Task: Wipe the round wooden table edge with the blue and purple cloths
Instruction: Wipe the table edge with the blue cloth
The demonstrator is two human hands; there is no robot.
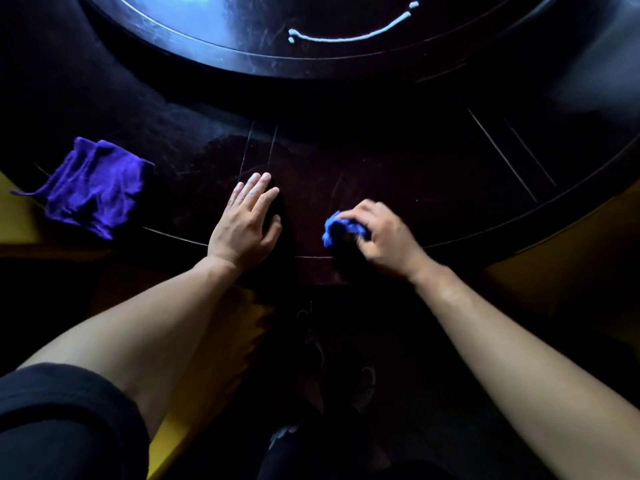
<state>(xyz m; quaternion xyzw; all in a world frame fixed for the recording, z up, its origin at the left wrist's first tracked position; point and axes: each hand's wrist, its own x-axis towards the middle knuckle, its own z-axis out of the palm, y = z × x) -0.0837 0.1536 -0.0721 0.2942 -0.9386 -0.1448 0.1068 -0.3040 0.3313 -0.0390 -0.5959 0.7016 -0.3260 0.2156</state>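
Note:
The dark round wooden table (381, 161) fills the upper half of the head view, its near edge curving just below my hands. My right hand (384, 233) grips a bunched blue cloth (337, 228) and presses it on the table close to the near edge. My left hand (247, 216) rests flat on the tabletop with straight fingers, a little left of the blue cloth. A crumpled purple cloth (93, 188) lies on the table at the far left, apart from both hands.
A raised round turntable (242, 46) sits at the table's centre, with a pale curved streak (349, 34) on its surface. Yellow floor (571, 268) shows beyond the table edge at both sides. My legs and shoes are below the edge.

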